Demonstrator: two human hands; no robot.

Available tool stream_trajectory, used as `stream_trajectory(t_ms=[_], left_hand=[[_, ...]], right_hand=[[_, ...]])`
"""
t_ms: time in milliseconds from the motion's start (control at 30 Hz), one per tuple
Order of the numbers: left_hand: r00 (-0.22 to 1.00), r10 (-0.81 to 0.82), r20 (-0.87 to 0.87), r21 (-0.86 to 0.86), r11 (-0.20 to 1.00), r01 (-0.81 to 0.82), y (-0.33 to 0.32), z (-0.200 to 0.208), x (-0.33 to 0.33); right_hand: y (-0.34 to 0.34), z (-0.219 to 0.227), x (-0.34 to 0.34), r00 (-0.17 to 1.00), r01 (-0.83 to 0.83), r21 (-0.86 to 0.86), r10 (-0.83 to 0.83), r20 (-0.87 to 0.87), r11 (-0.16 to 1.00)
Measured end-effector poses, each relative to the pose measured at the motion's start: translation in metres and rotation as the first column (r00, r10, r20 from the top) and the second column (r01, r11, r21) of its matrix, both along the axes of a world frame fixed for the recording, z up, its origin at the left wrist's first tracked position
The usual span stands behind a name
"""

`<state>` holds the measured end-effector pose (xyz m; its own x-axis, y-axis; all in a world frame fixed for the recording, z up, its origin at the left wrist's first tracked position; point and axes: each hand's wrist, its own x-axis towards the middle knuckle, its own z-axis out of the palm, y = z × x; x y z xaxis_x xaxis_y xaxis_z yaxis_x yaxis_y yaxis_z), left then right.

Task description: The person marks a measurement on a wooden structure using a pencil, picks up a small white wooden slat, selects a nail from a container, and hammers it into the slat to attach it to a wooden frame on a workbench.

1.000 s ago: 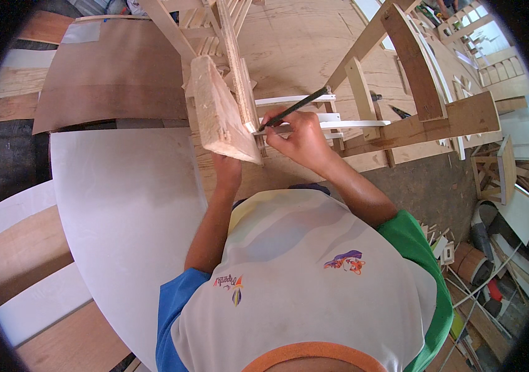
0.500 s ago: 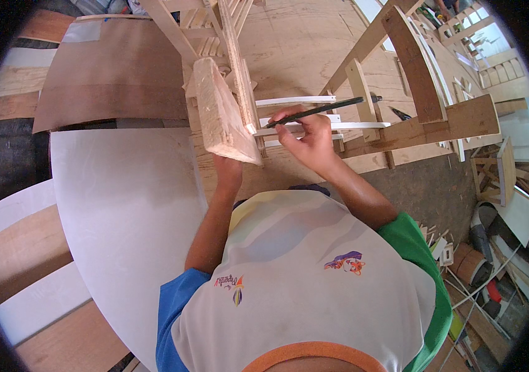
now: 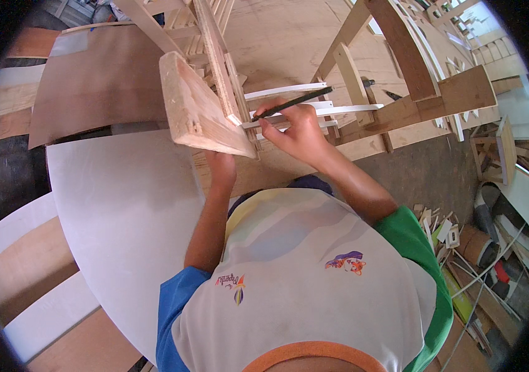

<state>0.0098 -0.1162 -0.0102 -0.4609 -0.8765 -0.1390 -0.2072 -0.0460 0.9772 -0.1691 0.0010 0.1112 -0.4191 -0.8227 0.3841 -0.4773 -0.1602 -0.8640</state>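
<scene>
Your right hand had the pencil pinched between thumb and fingers, tip down-left, back end up-right. Tip sat just right of the near end of the ply strip, right at the left end of a white strip; couldn't tell if it was touching. That white strip ran right, past your knuckles, toward the wood frame. Your left hand was up against the underside of the block, fingers hidden behind it; couldn't tell if it was gripping or just supporting. Block was tilted, its near end toward you, just left of the ply strip. All of that was over the near edge of the plywood top. White panel lay left of your left forearm, brown board beyond it. Offcuts were piled off to your right.
</scene>
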Motion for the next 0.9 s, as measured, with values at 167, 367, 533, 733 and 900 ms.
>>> stream_trajectory(t_ms=[167,367,533,733,900], left_hand=[[0.938,0.141,-0.318,-0.08,0.981,-0.175,0.015,0.012,-0.018],[0.859,-0.069,-0.508,-0.627,0.713,-0.313,0.046,0.011,0.012],[0.757,-0.593,-0.276,-0.786,0.592,0.178,0.08,0.057,0.0],[0.7,-0.64,-0.319,-0.672,0.673,0.309,0.112,0.078,-0.067],[0.751,-0.593,-0.29,-0.684,0.677,0.27,0.124,0.085,-0.121]], right_hand=[[0.004,-0.01,-0.005,0.999,0.046,-0.171,-0.042,0.025,0.984],[0.054,-0.028,-0.008,0.992,0.103,-0.329,-0.072,0.105,0.939],[0.095,-0.022,-0.006,0.972,0.205,-0.362,-0.145,0.187,0.909],[0.139,-0.01,-0.015,0.896,0.437,-0.41,-0.349,0.275,0.8],[0.167,-0.008,-0.05,0.868,0.489,-0.457,-0.362,0.341,0.743]])
